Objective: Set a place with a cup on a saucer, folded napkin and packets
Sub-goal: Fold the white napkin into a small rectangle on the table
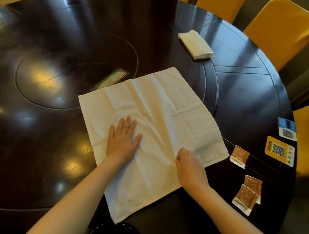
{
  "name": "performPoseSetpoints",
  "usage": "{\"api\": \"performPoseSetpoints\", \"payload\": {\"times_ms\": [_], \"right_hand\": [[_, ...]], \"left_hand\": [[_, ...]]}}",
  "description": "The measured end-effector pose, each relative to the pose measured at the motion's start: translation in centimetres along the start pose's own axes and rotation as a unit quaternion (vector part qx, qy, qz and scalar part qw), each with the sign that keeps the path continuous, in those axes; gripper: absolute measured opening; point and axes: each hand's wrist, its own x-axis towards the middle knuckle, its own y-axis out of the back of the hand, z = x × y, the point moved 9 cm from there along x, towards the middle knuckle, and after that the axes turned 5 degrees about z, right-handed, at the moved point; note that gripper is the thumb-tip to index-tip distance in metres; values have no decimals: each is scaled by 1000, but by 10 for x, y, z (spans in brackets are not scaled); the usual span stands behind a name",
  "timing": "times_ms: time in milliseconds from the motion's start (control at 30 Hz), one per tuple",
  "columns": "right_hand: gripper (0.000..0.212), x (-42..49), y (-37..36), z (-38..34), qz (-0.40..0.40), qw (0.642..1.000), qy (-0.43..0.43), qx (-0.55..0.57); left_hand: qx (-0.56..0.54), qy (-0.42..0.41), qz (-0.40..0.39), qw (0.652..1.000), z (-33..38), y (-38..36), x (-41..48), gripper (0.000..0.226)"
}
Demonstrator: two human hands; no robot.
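**Napkin's flat, time to fold**

The napkin (151, 129) is spread open on the desk (35, 142) right in front of me, a soft, light, floppy square still creased. It sits skewed, with no real long axis, far edge tipped up to the right. My left hand (122, 138) lies flat on it, fingers spread wide. My right hand (189, 166) looks curled, maybe pinching a crease, can't quite tell. I'd grab corners.
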Motion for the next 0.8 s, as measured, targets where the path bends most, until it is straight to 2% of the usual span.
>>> {"api": "performPoseSetpoints", "payload": {"times_ms": [200,367,433,500,533,600,700,800], "right_hand": [[9,-17,-11,-12,-57,998,1,24],[12,-10,11,2,31,998,-36,36],[13,-6,13,0,43,998,-19,42],[12,-4,7,-12,37,998,25,43],[13,-3,4,-19,38,997,47,43],[14,3,-1,-29,49,996,68,32],[17,19,-2,-32,65,996,56,11],[20,28,0,-21,74,997,18,28]], "left_hand": [[3,19,2,1000,-23,10,-20,67],[-11,44,-8,999,-25,19,-34,62],[-48,46,57,996,-17,38,-26,52],[-61,1,126,990,3,58,-7,40],[-48,-38,132,989,18,62,5,38],[-25,-116,107,987,48,64,32,41],[-34,-197,46,979,75,56,58,37],[-55,-214,28,975,74,53,70,31]]}}
